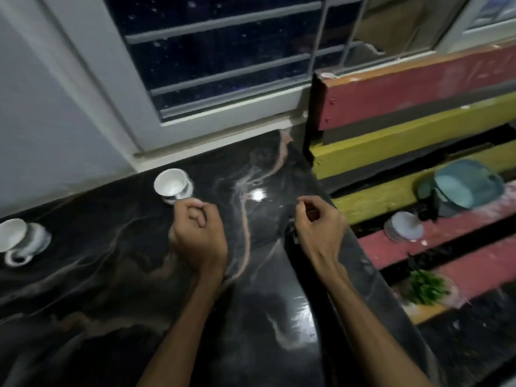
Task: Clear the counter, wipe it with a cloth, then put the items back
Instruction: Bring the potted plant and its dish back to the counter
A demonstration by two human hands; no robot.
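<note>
A black marble counter (117,275) with pale veins fills the lower left. On it a white cup (173,185) stands near the window sill, and a second white cup (21,240) sits at the far left edge. My left hand (199,238) hovers just in front of the nearer cup, fingers curled closed, holding nothing that I can see. My right hand (321,227) is over the counter's right edge, fingers loosely curled with thumb and forefinger pinched; nothing visible is between them.
A barred window (223,60) runs behind the counter. To the right, a red and yellow slatted wooden rack (405,129) holds a teal container (466,188), a round grey lid (405,226) and a small green plant (425,286).
</note>
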